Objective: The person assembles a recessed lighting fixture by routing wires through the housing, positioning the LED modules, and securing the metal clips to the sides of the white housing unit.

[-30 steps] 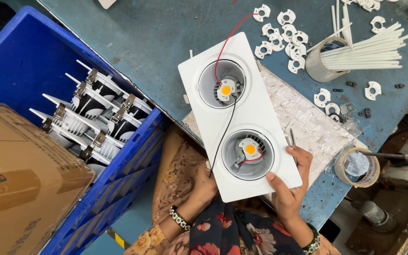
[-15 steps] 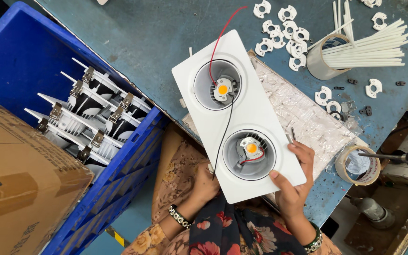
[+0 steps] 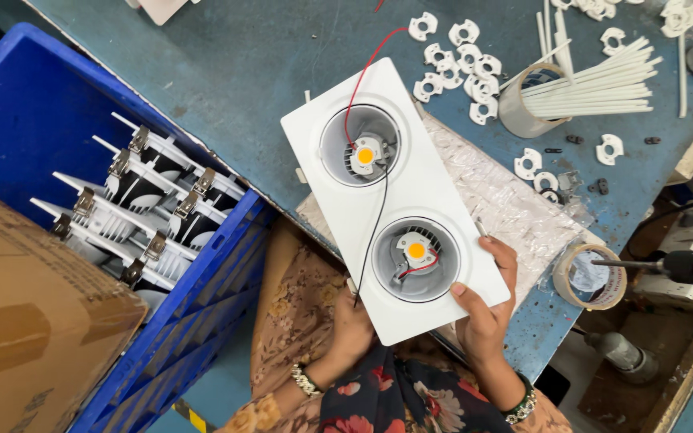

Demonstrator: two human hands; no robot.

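A white twin-downlight housing [image 3: 395,196] is held tilted above the near edge of the blue worktop [image 3: 226,64], over a crinkled clear plastic sheet [image 3: 515,200]. The right hand [image 3: 487,309] grips its near right corner, thumb on the face and fingers wrapped around the edge; the left hand [image 3: 350,325] clasps the near left underside, mostly hidden by the panel. Each of the two round recesses holds a small LED module with a yellow centre, and a red wire [image 3: 362,76] and a black wire [image 3: 377,212] run loosely across them. The housing looks rigid and fairly light, with a smooth painted face that could slip or scuff; the flat rim at the edges seems the safest hold, well away from the exposed LED chips and thin wires, which look fragile. To the left stands a blue crate [image 3: 66,160] of finned lamp bodies beside a cardboard box [image 3: 34,321]. White clips [image 3: 459,68], white tubes [image 3: 595,84] and a tape roll [image 3: 591,277] lie nearby.
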